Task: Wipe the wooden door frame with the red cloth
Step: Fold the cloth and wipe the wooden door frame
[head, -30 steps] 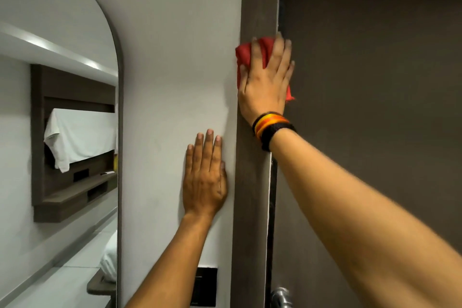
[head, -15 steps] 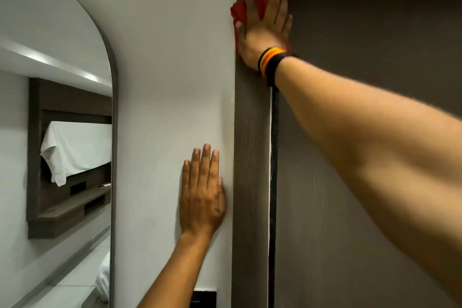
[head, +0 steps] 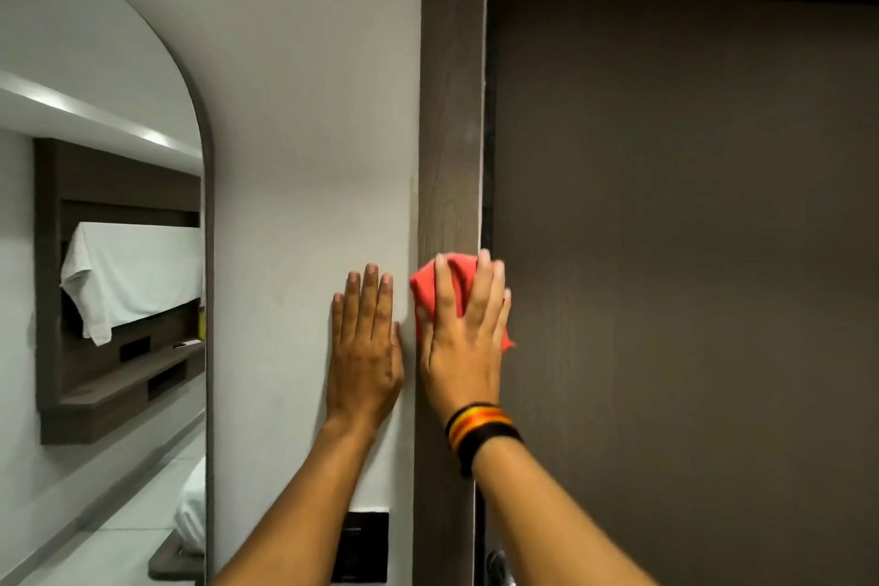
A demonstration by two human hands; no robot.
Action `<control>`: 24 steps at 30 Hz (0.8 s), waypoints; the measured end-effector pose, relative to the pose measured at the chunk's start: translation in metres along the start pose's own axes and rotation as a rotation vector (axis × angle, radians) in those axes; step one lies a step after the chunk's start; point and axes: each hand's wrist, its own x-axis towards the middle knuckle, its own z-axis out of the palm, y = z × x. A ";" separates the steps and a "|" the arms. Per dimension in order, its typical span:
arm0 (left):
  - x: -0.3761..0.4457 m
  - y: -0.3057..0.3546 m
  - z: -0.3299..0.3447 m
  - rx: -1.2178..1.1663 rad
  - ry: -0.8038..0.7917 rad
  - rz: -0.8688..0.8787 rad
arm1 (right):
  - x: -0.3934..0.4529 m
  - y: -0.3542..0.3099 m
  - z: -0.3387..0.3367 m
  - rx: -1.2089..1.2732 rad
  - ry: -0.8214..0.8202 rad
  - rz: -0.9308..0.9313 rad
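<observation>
The wooden door frame (head: 452,109) is a dark brown vertical strip between the white wall and the dark door. My right hand (head: 463,343), with a striped wristband, presses the red cloth (head: 430,290) flat against the frame at mid height. Parts of the cloth stick out above and on both sides of the fingers. My left hand (head: 364,352) lies flat and open on the white wall just left of the frame, level with the right hand.
A dark brown door (head: 680,276) fills the right side, with a metal handle (head: 497,561) low at the frame. An arched mirror (head: 104,276) hangs on the wall at left. A black switch plate (head: 360,547) sits below my left arm.
My right hand slid the cloth up the frame to near the top, then down to beside my left hand. The left hand stayed flat on the wall.
</observation>
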 end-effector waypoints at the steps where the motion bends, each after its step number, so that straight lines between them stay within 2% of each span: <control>1: 0.000 0.002 -0.006 -0.034 -0.033 -0.016 | -0.017 0.003 0.003 0.003 -0.030 0.012; 3: -0.003 0.008 -0.015 -0.066 -0.069 -0.032 | -0.040 0.006 0.007 0.009 -0.081 0.037; 6: -0.028 0.027 -0.028 -0.201 -0.032 -0.089 | -0.052 0.006 0.003 0.039 -0.145 0.052; 9: -0.069 0.056 -0.037 -0.431 -0.027 -0.255 | -0.062 0.009 -0.003 0.081 -0.214 0.036; 12: -0.093 0.071 -0.045 -0.586 -0.117 -0.474 | -0.091 0.016 -0.011 0.132 -0.325 0.033; 16: -0.101 0.075 -0.049 -0.662 -0.221 -0.653 | -0.126 0.033 -0.023 0.205 -0.524 0.039; 18: -0.101 0.076 -0.051 -0.655 -0.211 -0.704 | -0.126 0.036 -0.035 0.316 -0.570 0.046; 20: -0.102 0.079 -0.054 -0.622 -0.179 -0.714 | -0.120 0.038 -0.051 0.493 -0.516 0.157; 22: -0.103 0.084 -0.059 -0.618 -0.212 -0.686 | -0.116 0.041 -0.065 0.642 -0.415 0.373; 24: -0.108 0.091 -0.066 -0.670 -0.263 -0.662 | -0.114 0.046 -0.075 0.724 -0.409 0.585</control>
